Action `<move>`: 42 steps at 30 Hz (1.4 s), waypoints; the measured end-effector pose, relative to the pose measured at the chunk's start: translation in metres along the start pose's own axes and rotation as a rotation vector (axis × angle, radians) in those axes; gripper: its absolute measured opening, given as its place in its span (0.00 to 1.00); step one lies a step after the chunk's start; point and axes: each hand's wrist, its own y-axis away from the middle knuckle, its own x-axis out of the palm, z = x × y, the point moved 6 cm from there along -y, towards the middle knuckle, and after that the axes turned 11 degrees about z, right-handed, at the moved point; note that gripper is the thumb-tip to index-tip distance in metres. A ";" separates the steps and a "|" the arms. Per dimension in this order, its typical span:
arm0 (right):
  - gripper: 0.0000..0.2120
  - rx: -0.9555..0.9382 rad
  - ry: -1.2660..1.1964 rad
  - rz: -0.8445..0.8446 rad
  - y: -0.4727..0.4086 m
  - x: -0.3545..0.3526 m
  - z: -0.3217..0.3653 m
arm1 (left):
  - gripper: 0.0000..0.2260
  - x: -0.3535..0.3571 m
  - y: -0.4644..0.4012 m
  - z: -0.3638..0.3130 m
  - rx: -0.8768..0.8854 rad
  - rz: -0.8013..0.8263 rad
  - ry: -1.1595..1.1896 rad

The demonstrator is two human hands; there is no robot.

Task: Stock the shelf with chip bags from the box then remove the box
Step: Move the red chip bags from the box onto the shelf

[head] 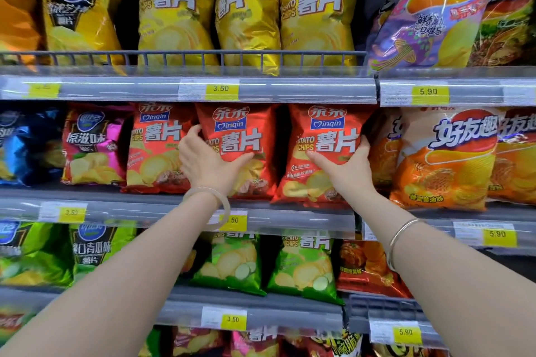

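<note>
Head view: hands (207,159) (345,166) gripping red bags (240,136) on shelf (290,213).

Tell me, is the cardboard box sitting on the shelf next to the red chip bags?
No, only chip bags flank the red chip bags; no box shows.

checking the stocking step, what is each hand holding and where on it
Left hand grips the middle red chip bag by its left edge; right hand grips the right red chip bag by its right edge.

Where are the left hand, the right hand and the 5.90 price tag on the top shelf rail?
left hand (206,159), head view, back of hand.
right hand (345,166), head view, back of hand.
5.90 price tag (428,92), head view, yellow label centre.
</note>
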 end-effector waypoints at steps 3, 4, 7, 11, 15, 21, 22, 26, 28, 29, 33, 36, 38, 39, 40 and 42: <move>0.58 0.008 -0.014 0.002 -0.003 0.001 -0.003 | 0.48 0.008 -0.014 0.030 -0.152 0.231 0.245; 0.56 0.005 -0.017 0.000 -0.005 0.001 -0.004 | 0.45 0.011 -0.017 0.037 -0.179 0.312 0.327; 0.51 -0.017 -0.013 -0.017 -0.010 -0.002 -0.004 | 0.35 0.011 -0.022 0.045 -0.220 0.423 0.363; 0.50 -0.039 -0.005 -0.020 -0.014 -0.003 -0.004 | 0.34 0.019 -0.032 0.046 -0.241 0.529 0.417; 0.49 -0.075 0.013 -0.036 -0.012 -0.006 -0.002 | 0.31 0.029 -0.035 0.049 -0.227 0.556 0.476; 0.49 -0.075 0.038 -0.020 -0.015 -0.009 0.001 | 0.25 0.025 -0.042 0.048 -0.162 0.543 0.377; 0.49 -0.073 0.044 -0.015 -0.015 -0.010 0.001 | 0.25 0.024 -0.043 0.047 -0.150 0.548 0.363; 0.48 -0.090 0.049 -0.014 -0.018 -0.014 0.003 | 0.25 0.020 -0.047 0.046 -0.113 0.564 0.314; 0.47 -0.094 0.041 -0.024 -0.017 -0.016 0.001 | 0.25 0.021 -0.048 0.046 -0.105 0.577 0.285; 0.47 -0.094 0.037 -0.032 -0.016 -0.015 0.000 | 0.25 0.021 -0.048 0.046 -0.102 0.583 0.275; 0.48 -0.100 0.016 -0.081 -0.011 -0.011 -0.004 | 0.25 0.021 -0.048 0.044 -0.098 0.590 0.275; 0.47 -0.095 0.046 -0.078 -0.011 -0.013 0.000 | 0.24 0.021 -0.048 0.042 -0.084 0.599 0.252; 0.47 -0.100 0.073 -0.068 -0.012 -0.018 0.004 | 0.24 0.023 -0.048 0.040 -0.072 0.604 0.246; 0.46 -0.101 0.077 -0.065 -0.012 -0.021 0.004 | 0.24 0.023 -0.048 0.041 -0.071 0.605 0.248; 0.46 -0.100 0.076 -0.064 -0.011 -0.022 0.004 | 0.24 0.024 -0.048 0.041 -0.073 0.606 0.250; 0.47 -0.090 0.071 -0.075 -0.010 -0.023 -0.001 | 0.23 0.025 -0.047 0.041 -0.073 0.616 0.260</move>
